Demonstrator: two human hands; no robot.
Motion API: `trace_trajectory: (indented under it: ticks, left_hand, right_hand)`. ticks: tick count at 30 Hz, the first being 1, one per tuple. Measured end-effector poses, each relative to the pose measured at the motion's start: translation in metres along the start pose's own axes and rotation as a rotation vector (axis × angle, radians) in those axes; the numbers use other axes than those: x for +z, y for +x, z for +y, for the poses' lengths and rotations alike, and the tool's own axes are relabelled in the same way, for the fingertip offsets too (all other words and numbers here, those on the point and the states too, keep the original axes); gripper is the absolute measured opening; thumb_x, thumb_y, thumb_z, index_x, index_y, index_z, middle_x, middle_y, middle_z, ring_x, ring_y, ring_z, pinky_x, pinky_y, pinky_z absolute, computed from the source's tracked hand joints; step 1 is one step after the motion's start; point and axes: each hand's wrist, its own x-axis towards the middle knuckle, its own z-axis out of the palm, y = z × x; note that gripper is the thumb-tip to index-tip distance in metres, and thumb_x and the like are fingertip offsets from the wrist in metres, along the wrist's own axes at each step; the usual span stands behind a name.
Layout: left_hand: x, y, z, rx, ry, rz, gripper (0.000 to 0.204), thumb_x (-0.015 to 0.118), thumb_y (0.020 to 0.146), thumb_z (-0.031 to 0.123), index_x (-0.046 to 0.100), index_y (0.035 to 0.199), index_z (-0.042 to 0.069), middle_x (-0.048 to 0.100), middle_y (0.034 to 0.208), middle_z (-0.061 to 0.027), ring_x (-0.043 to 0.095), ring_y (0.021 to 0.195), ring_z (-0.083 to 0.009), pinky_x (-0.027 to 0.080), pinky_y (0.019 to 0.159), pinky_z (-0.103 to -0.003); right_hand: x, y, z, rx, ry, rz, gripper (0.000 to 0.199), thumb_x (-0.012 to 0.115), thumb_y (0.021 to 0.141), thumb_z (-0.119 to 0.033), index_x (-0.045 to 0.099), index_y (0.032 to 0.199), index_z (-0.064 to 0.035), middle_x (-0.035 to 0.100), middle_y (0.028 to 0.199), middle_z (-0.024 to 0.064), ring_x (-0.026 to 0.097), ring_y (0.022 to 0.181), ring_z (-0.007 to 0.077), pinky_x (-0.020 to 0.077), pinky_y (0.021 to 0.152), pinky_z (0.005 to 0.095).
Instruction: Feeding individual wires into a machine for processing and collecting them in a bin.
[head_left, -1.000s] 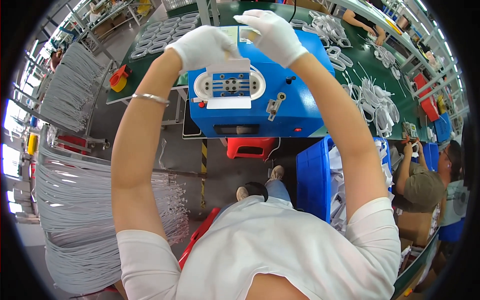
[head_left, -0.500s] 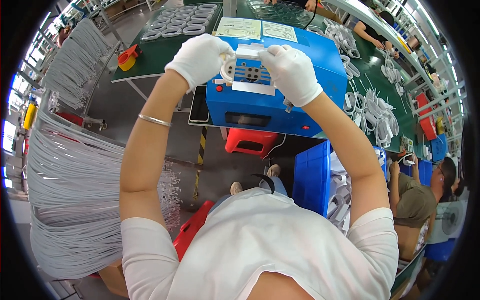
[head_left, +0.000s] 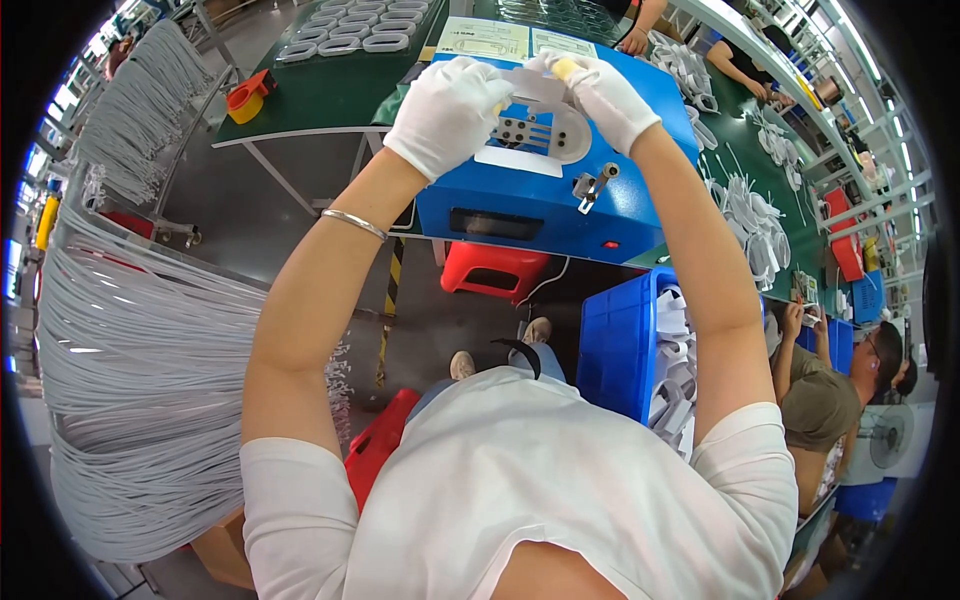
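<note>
Both my hands wear white gloves, with yellowish tips showing at the fingers, and work over the top of a blue machine (head_left: 480, 192). A thin white strip (head_left: 540, 86) spans the gap between them. My right hand (head_left: 605, 98) is closed, pinching the strip's right end. My left hand (head_left: 446, 115) is closed by the strip's left edge; what its fingers grip is partly hidden. Below the strip lies a metal fixture (head_left: 527, 134) with dark holes and slots, a pale rounded piece (head_left: 573, 137) at its right end. A white flap (head_left: 518, 161) sticks out in front.
A blue bin (head_left: 612, 350) of white strips stands below right. Hanging grey-white cables (head_left: 150, 400) fill the left. White oval coils (head_left: 345, 38) and a yellow tape roll (head_left: 246, 108) lie on the green table. A red stool (head_left: 490, 268) is underneath. Co-workers sit right, beside white coils (head_left: 755, 235).
My left hand has moved right, off the fixture's left end. The pale rounded piece now shows at the right end. My right hand has risen slightly. The view has shifted a little.
</note>
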Motion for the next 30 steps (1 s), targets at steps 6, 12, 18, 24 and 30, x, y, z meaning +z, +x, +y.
trace_trajectory:
  ticks: [6,12,18,24,30]
  left_hand:
    - [0.006,0.007,-0.004,-0.133,0.044,0.111,0.04,0.071,0.07,0.01,0.064,0.11,0.011,0.065,0.097,-0.0088,0.059,0.098,-0.0298,0.048,0.086,-0.041]
    - [0.009,0.003,-0.01,-0.176,-0.083,-0.157,0.033,0.068,0.075,0.01,0.059,0.108,0.008,0.066,0.092,-0.0152,0.062,0.092,-0.0331,0.05,0.082,-0.042]
    - [0.014,0.0,-0.011,-0.183,-0.085,-0.109,0.031,0.064,0.074,0.006,0.059,0.104,0.009,0.066,0.089,-0.0146,0.063,0.086,-0.0341,0.051,0.078,-0.043]
    - [0.014,0.0,-0.011,-0.187,-0.064,-0.105,0.024,0.064,0.076,0.009,0.059,0.1,0.01,0.066,0.085,-0.0134,0.064,0.085,-0.033,0.051,0.077,-0.042]
    - [0.012,-0.002,-0.011,-0.093,-0.129,-0.014,0.014,0.066,0.077,0.01,0.059,0.09,0.01,0.066,0.082,-0.0118,0.064,0.082,-0.0317,0.05,0.073,-0.042]
  right_hand:
    - [0.014,-0.015,0.002,-0.361,-0.286,0.014,0.014,0.061,0.088,-0.007,0.071,0.097,-0.003,0.068,0.091,0.0068,0.063,0.085,0.0149,0.0494,0.081,0.0265]
    - [0.013,-0.015,0.003,-0.582,-0.483,0.051,0.013,0.064,0.083,-0.001,0.071,0.094,-0.0037,0.067,0.092,0.0084,0.064,0.085,0.0209,0.05,0.08,0.0279]
    - [0.014,-0.014,0.003,-0.689,-0.624,0.112,0.014,0.063,0.082,-0.001,0.07,0.094,-0.0043,0.065,0.091,0.0093,0.063,0.083,0.0249,0.0511,0.077,0.0298]
    - [0.027,-0.027,0.008,-0.863,-1.048,0.262,0.012,0.065,0.078,-0.004,0.066,0.09,-0.0076,0.062,0.089,0.0065,0.063,0.079,0.0257,0.0521,0.067,0.0345]
    - [0.02,-0.017,-0.002,-0.427,-0.447,0.077,0.011,0.065,0.087,-0.016,0.063,0.089,-0.0059,0.063,0.082,0.0034,0.062,0.074,0.0147,0.0504,0.062,0.0291]
